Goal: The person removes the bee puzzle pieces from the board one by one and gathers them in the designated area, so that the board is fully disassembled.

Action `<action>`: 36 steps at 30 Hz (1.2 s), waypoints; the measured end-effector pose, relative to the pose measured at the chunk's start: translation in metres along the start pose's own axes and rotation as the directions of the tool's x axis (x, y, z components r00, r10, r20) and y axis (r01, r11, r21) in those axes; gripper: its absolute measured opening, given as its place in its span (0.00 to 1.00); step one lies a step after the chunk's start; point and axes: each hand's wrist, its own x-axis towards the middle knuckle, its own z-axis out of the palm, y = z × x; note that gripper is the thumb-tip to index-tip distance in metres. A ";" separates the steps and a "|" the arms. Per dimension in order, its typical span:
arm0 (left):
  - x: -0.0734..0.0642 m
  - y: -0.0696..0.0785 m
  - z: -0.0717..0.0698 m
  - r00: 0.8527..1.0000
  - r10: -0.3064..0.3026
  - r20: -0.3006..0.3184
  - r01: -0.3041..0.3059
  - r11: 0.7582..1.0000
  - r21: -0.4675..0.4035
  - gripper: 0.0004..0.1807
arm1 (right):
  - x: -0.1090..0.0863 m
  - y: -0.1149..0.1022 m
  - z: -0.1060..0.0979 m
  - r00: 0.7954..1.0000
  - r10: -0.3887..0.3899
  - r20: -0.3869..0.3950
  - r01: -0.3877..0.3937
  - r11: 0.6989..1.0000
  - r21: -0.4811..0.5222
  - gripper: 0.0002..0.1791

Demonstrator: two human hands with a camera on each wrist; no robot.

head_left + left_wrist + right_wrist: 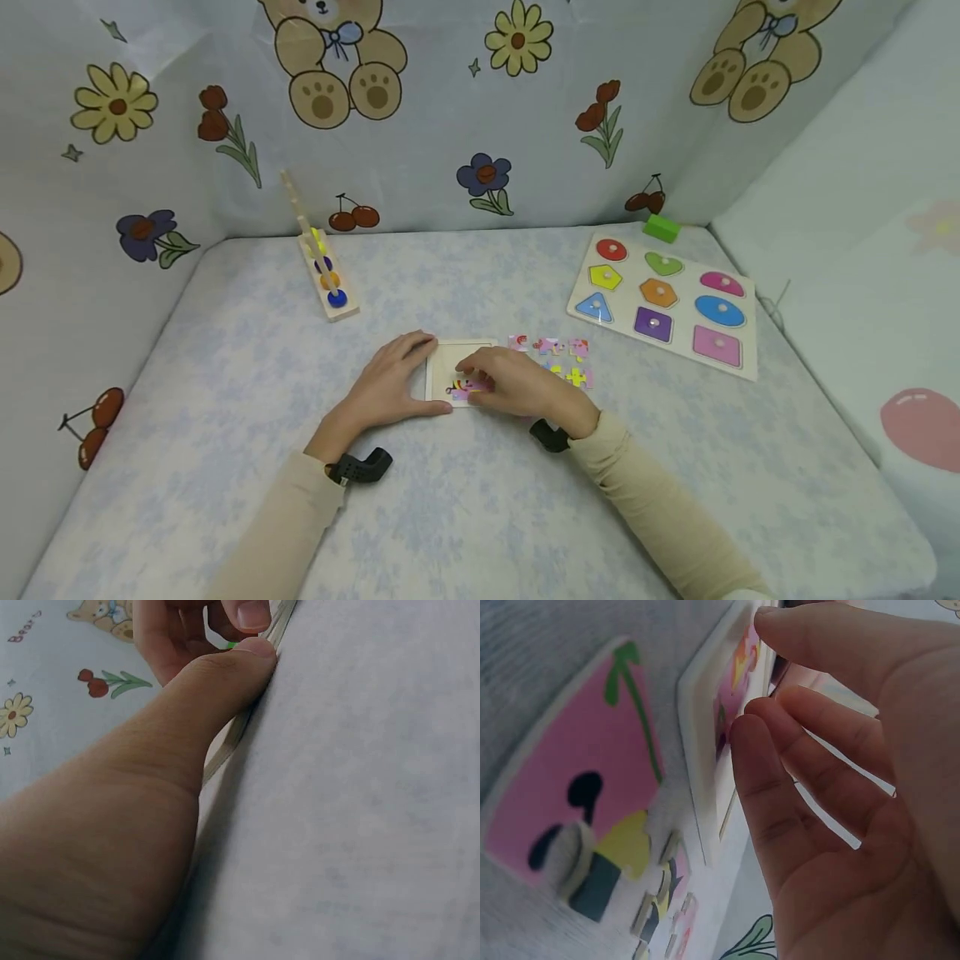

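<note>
My left hand (384, 382) lies along the left side of a small wooden puzzle tray (444, 360). Its fingers reach the far left corner, and its thumb (244, 671) presses the near edge. Over the tray's right half is my right hand (519, 383), thumb and fingertips parted around pink-and-yellow jigsaw pieces (735, 686) lying inside the tray. Nothing shows pinched between them. One pink piece with a green stroke (607, 757) lies on the table beside the tray, close to the right hand.
More loose jigsaw pieces (577, 348) lie right of the tray, partly behind the right hand. A shape board (682, 279) with knobbed shapes sits at the far right, a green block (662, 227) behind it. A wooden stand with colored discs (345, 312) is at the back left.
</note>
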 end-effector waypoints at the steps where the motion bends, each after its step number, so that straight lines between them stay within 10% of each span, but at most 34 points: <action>1: 0.000 0.000 -0.001 1.000 0.001 -0.007 -0.001 1.000 0.000 0.63 | 0.001 0.000 0.000 1.000 -0.008 -0.007 0.008 1.000 -0.005 0.20; 36: 0.000 0.002 -0.001 1.000 0.006 -0.015 -0.007 1.000 -0.006 0.62 | -0.001 0.001 0.007 0.999 -0.042 0.024 0.042 0.999 0.003 0.20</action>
